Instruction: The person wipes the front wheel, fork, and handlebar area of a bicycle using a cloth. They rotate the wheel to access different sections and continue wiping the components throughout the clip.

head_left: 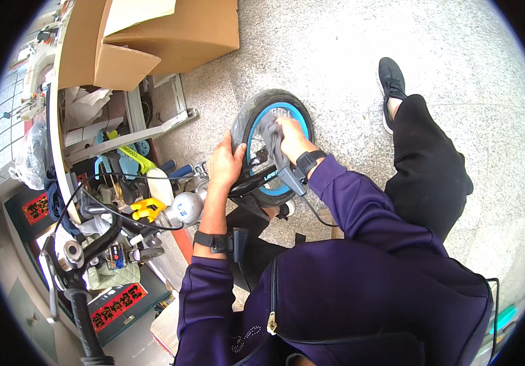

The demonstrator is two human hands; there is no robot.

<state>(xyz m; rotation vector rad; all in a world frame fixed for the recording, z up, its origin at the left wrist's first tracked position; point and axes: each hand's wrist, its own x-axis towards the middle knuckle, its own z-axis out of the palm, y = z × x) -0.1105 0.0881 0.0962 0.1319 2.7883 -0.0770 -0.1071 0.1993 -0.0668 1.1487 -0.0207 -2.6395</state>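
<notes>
A small bicycle wheel (304, 105) with a black tyre and blue rim stands in front of me, mounted in a black fork (251, 183). My left hand (224, 161) grips the tyre on its left side, thumb and fingers against the rubber. A crumpled grey cloth (270, 135) is bunched in my right hand (294, 135), pressed against the rim and spokes on the wheel's right part. The cloth and hand hide some of the spokes. At lower left the bicycle's black handlebar (82, 305) shows a grip and brake lever.
An open cardboard box (183, 36) stands at the far left beside a metal frame (171, 122). Left of the wheel are a yellow plastic part (147, 209), a white rounded object (187, 207) and assorted clutter. My black shoe (390, 79) is on the speckled floor (335, 36).
</notes>
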